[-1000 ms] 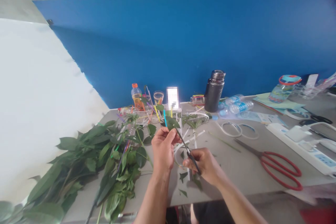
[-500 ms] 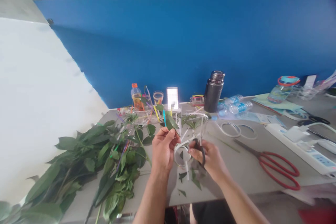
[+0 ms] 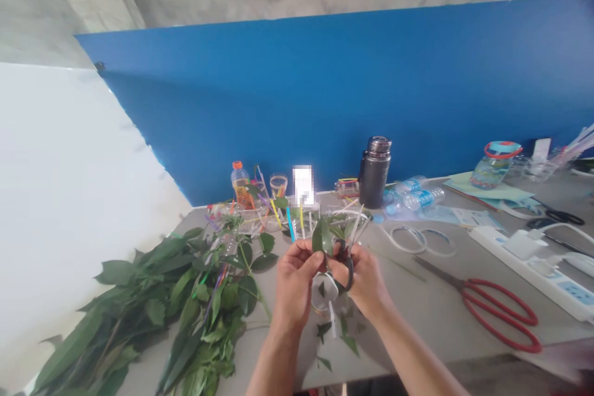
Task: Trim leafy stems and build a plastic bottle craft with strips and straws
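My left hand is closed, pinching a green leaf that stands upright above the fingertips. Beside it, my right hand is wrapped round a pair of scissors with black handles, blades pointing up and away. The two hands almost meet, and the right fingertips are close to the leaf's base; whether they touch it I cannot tell. Below the hands, a roll of clear tape and cut leaf pieces lie on the grey table. A white strip lies by the roll.
Leafy branches cover the table's left side. Red-handled shears and a white power strip lie at right. A dark thermos, plastic water bottles and an orange-capped bottle are by the blue partition.
My hands have come closer together. The leaf, tilted before, now stands more upright, and the scissors' blades point upward near it. The whole view has shifted slightly.
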Available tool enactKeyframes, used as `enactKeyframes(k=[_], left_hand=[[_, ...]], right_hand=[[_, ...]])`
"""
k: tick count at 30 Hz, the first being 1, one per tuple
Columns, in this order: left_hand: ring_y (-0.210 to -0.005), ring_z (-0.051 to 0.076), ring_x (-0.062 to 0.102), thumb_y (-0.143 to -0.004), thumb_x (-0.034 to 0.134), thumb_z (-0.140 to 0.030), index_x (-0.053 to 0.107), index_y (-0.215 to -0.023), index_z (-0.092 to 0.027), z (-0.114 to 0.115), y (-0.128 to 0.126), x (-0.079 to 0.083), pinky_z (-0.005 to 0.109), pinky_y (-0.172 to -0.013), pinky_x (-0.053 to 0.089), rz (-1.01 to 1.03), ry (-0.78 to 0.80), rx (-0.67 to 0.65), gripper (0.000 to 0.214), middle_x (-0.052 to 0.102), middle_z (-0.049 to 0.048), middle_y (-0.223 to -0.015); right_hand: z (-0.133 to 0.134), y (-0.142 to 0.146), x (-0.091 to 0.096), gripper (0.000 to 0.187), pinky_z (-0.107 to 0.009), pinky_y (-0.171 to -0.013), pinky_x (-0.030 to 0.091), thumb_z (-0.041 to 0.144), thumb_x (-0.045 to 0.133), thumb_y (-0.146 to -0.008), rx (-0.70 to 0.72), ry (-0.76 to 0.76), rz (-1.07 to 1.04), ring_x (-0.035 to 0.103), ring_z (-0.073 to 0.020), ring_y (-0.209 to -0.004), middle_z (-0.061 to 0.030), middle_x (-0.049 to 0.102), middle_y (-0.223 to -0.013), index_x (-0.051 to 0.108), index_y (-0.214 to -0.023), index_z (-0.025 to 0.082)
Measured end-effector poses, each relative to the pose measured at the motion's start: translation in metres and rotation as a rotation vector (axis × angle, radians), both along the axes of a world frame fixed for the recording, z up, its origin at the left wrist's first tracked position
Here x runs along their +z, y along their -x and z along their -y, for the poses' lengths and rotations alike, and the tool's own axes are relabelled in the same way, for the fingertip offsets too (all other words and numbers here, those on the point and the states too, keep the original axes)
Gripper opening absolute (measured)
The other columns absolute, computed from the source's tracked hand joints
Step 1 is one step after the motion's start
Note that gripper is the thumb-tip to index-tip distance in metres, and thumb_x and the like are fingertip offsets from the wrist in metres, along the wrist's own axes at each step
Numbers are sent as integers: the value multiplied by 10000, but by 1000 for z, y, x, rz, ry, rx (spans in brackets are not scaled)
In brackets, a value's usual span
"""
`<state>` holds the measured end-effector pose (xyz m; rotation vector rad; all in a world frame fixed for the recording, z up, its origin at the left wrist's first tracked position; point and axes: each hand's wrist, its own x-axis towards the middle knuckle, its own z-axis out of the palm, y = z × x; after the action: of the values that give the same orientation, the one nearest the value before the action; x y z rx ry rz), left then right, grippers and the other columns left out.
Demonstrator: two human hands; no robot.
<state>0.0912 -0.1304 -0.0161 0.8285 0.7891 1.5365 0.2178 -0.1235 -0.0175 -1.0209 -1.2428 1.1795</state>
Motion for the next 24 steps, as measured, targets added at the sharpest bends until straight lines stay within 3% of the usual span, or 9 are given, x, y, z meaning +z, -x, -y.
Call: enactKeyframes(k=[4,7,12,16,19,21,24], left_hand=[[-601,72,512,-685,882,-298,717,-912,-153,2,13,4,193,-593,420,-60,-20,153,315,648,-17,-710],[-572,58,472,-670,893,-302,715,-857,-155,1,30,14,176,-535,368,-99,-41,250,298,634,-21,-703],[-614,102,565,-651,898,-307,686,-785,-164,-6,49,42,211,-558,443,-132,-79,219,289,664,1,-719],[-645,136,625,-684,877,-305,694,-791,-160,-15,51,68,236,-573,484,-225,-119,162,257,700,25,-734],[-672,146,642,-718,850,-314,702,-801,-156,-23,50,83,241,-581,498,-286,-181,167,231,722,41,-761],[-674,141,641,-744,829,-304,707,-809,-156,-27,47,86,240,-598,504,-345,-207,165,203,726,40,-761],[-642,126,622,-767,809,-284,700,-802,-164,-33,42,80,240,-625,505,-403,-220,139,166,714,20,-721]], right_hand=[[-4,-12,-11,217,-239,-543,364,334,745,-690,89,44,101,447,-123,-585,44,510,-628,600,-763,190],[-7,-26,-19,230,-240,-572,359,336,762,-700,202,36,239,431,-125,-630,37,524,-690,632,-816,186],[-14,-46,-15,247,-254,-591,346,362,743,-741,187,-62,470,417,-138,-648,38,506,-688,681,-913,196],[-33,-53,5,298,-284,-599,401,449,756,-722,154,-61,365,505,-168,-653,-18,617,-705,724,-816,167],[-50,-50,31,312,-289,-576,412,447,802,-674,53,-66,230,537,-173,-630,-34,657,-692,740,-781,160],[-58,-43,53,327,-283,-556,416,439,827,-650,13,-104,157,546,-168,-617,-27,657,-677,747,-805,163],[-66,-29,81,346,-280,-611,477,413,846,-635,105,-188,54,612,-172,-685,-32,703,-767,726,-852,171]])
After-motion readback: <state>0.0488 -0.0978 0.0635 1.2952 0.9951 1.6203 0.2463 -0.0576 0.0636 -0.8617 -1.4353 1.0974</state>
